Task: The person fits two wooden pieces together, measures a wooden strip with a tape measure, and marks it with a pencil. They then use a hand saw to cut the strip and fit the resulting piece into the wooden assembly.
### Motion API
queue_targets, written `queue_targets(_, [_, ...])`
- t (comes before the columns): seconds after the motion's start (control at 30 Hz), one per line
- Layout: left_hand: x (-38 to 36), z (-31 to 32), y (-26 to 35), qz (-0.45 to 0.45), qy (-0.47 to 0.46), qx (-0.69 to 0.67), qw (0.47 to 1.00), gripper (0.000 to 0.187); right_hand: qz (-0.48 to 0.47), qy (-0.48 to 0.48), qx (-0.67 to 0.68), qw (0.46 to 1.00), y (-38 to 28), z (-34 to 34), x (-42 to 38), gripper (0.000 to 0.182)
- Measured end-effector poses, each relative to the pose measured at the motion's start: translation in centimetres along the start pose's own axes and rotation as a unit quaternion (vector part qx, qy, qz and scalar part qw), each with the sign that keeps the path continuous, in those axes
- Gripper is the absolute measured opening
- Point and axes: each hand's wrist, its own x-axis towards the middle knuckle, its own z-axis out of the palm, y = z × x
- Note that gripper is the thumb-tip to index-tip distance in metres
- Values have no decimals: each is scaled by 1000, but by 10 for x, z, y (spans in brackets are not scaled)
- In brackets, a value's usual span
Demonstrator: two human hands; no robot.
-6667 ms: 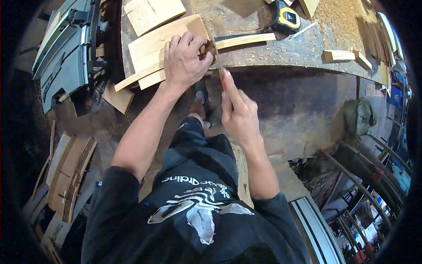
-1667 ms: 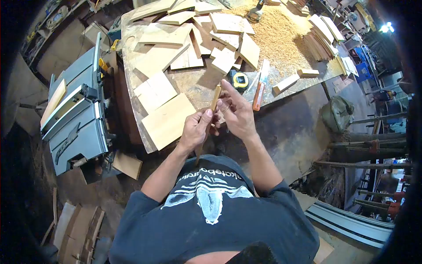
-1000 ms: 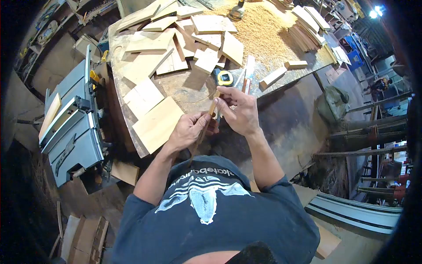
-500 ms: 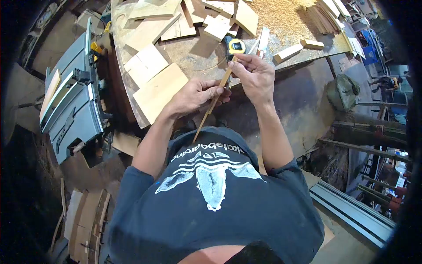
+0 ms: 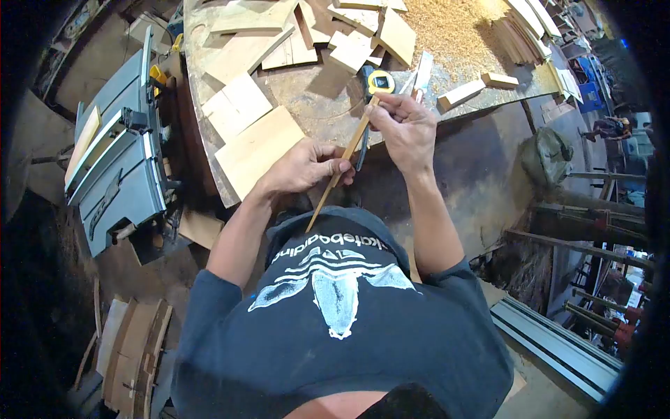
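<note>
A thin, narrow wooden strip (image 5: pixel 356 137) slants from the bench edge down to the front of my dark shirt. My left hand (image 5: pixel 307 167) pinches its lower half between thumb and fingers. Its upper end is held by the fingertips of my right hand (image 5: pixel 406 133). A slim dark thing (image 5: pixel 363 150) shows just beside the strip below my right fingers; I cannot make out what it is. Just beyond the strip's top lies a yellow and black tape measure (image 5: pixel 379 81) on the workbench (image 5: pixel 314 105). A flat pale metal tool (image 5: pixel 423 70) rests right of it.
Flat wooden boards (image 5: pixel 259 146) and several offcuts (image 5: pixel 351 52) cover the bench's left and middle. Sawdust (image 5: pixel 453 28) is heaped at the back right, with two small blocks (image 5: pixel 462 93) near the edge. A grey table saw (image 5: pixel 118 160) stands on the left.
My left hand has slid a little down the strip and its grip has shifted. The dark slim thing beside the strip shows more. The view has moved slightly.
</note>
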Motion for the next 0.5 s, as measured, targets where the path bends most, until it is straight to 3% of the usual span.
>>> queue_targets(0.1, [-2, 2, -2, 32, 7, -39, 999, 28, -14, -4, -13, 1000, 0, 1, -1, 29])
queue_targets(0.27, [-9, 0, 11, 36, 2, 47, 998, 30, -42, -51, 23, 998, -18, 0, -6, 31])
queue_targets(0.4, [-8, 0, 0, 74, 0, 29, 997, 32, -28, -64, 10, 997, -21, -3, -7, 27])
queue_targets(0.5, [-12, 1, 6, 38, 17, 67, 997, 26, -42, -74, -26, 996, -13, -7, -4, 29])
